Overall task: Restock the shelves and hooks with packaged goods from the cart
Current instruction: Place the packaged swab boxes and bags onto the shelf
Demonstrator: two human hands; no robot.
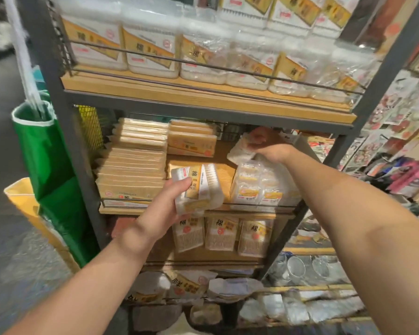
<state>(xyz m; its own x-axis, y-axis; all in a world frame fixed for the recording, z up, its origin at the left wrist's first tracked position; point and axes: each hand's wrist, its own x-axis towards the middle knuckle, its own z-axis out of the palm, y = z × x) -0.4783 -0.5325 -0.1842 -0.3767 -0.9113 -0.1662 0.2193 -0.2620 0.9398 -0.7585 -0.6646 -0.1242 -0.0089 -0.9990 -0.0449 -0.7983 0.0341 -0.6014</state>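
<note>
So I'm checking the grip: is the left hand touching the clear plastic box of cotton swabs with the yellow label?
Touching. The head view shows the left hand curled round the clear yellow-labelled swab box, thumb across its front.

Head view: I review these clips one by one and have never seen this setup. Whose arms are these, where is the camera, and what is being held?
No machine here: a person wears a wide-angle camera on the head, so you look forward and down along their own bare arms. They face a metal-framed rack with wooden shelves. The left hand grips a clear box of cotton swabs in front of the middle shelf. The right hand reaches deeper onto that shelf and grips a white plastic-wrapped pack, above a bundle of small clear boxes. To the left on that shelf lie stacks of flat tan packs. The top shelf carries a row of larger clear containers. A green bag hangs at the rack's left.
</note>
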